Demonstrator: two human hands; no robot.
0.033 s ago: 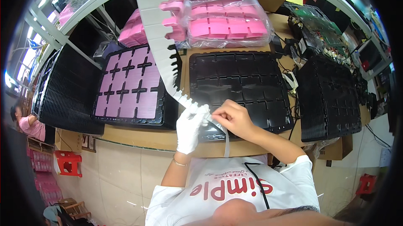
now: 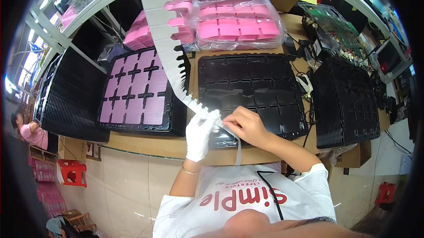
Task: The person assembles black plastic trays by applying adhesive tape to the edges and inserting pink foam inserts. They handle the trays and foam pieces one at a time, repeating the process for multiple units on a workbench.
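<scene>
My left hand (image 2: 198,136), in a white glove, is closed on the lower end of a long white strip (image 2: 164,48) with notches along one edge. From there the strip rises in a curve past the far side of the table. My bare right hand (image 2: 245,125) pinches with thumb and forefinger close beside the gloved fingertips, at the strip's end. A narrow pale ribbon (image 2: 239,154) hangs down below the right fingers. Under and beyond both hands lies a black compartmented tray (image 2: 229,92). The fingertips partly hide what they grip.
A black tray with pink pads (image 2: 154,88) stands at left, beside a tall stack of black trays (image 2: 73,96). Another tray stack (image 2: 346,105) stands at right. Bagged pink foam pieces (image 2: 238,28) lie at the back. Cables and green circuit boards (image 2: 331,21) fill the far right.
The upper part of the white strip has swung slightly to the left. Both hands keep almost the same place and grip.
</scene>
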